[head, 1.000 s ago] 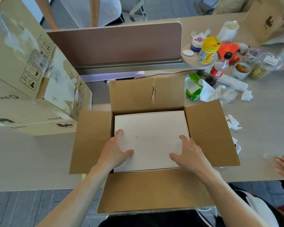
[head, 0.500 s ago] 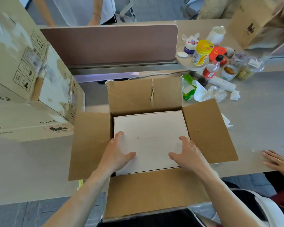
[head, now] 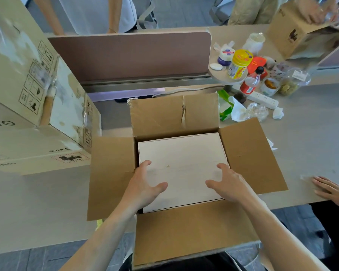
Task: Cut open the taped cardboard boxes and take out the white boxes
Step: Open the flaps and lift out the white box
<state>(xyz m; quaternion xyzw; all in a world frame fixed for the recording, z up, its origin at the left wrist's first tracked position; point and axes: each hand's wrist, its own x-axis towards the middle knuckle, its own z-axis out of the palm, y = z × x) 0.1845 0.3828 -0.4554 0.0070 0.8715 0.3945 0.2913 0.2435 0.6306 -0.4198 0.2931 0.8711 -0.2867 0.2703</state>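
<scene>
A brown cardboard box (head: 114,173) stands open in front of me, all flaps folded outward. Inside it lies a white box (head: 180,157), flat and filling the opening. My left hand (head: 145,184) rests on the white box's left part, fingers spread and reaching toward its left edge, thumb pointing inward. My right hand (head: 229,182) rests on the right part in the same way, fingers near the right edge. Neither hand grips anything.
Stacked printed cartons (head: 27,114) stand at the left. A brown desk divider (head: 129,55) runs behind the box. Bottles, jars, a power strip and tissues (head: 249,75) crowd the back right. Another person's hand (head: 333,190) lies on the table at right; people stand beyond.
My hands stay on the white box and have barely shifted. The view has tilted, so everything sits a little lower and left in frame. The other person's hand has slid further onto the table.
</scene>
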